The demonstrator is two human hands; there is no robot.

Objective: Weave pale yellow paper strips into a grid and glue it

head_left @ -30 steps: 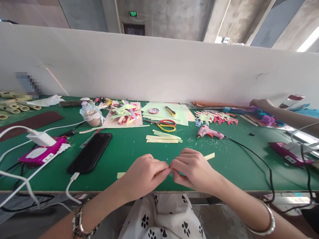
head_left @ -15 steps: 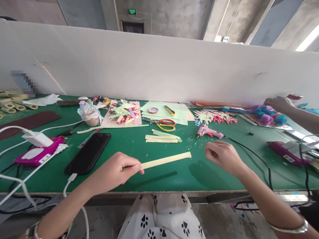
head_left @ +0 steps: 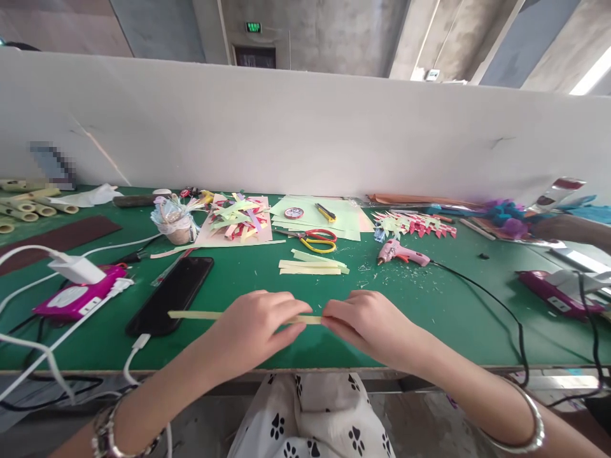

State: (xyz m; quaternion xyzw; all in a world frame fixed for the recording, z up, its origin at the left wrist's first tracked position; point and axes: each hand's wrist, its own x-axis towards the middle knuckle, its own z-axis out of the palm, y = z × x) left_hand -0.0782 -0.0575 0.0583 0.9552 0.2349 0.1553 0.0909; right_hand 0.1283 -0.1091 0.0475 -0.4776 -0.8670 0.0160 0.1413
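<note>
A: A green table (head_left: 267, 286) stands before a white partition (head_left: 305, 133). With the hands as clock centre, what lies left to right?

B: A black phone (head_left: 174, 292) near nine o'clock. Crossing it in this view, a yellow paper strip (head_left: 195, 315) runs into the left hand (head_left: 255, 324).

A: Is it gripped?

B: That hand curls around it with a gap at the tips; how firmly, I cannot tell. Green and yellow strips (head_left: 310, 270) lie at twelve; the right hand (head_left: 370, 324) pinches the held one farther right; a pink glue gun (head_left: 405, 254) lies at two.
</note>
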